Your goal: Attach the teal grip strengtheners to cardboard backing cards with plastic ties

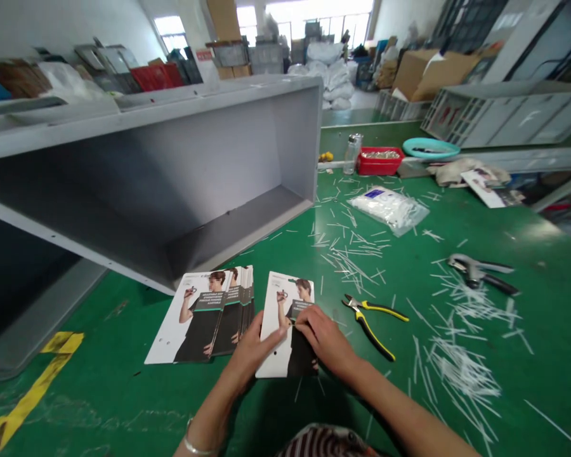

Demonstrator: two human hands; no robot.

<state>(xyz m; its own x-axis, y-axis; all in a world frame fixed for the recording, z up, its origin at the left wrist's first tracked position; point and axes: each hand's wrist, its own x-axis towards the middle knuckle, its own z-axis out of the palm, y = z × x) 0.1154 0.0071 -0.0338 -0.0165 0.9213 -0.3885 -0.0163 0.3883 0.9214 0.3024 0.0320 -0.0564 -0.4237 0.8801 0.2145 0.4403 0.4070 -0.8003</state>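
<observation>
A printed packaging card [273, 364] lies in front of me, with a person in black pictured on it. My left hand [251, 348] holds it by the left edge, thumb on its face. The fingers of my right hand [327, 337] are pinched together at the card's middle, close to my left thumb. Whatever small thing they pinch is too small to make out. Left of it lies a fanned stack of similar cards [169, 336]. Yellow-and-black cutting pliers [374, 320] rest with jaws apart just right of my right hand.
A large grey crate [247, 158] stands tipped on its side at back left. Thin white strips [461, 374] litter the green table. To the right is a grey-black hand tool [480, 273]. Farther back are a plastic bag [390, 209], a red bin [379, 166] and a turquoise tray [431, 148].
</observation>
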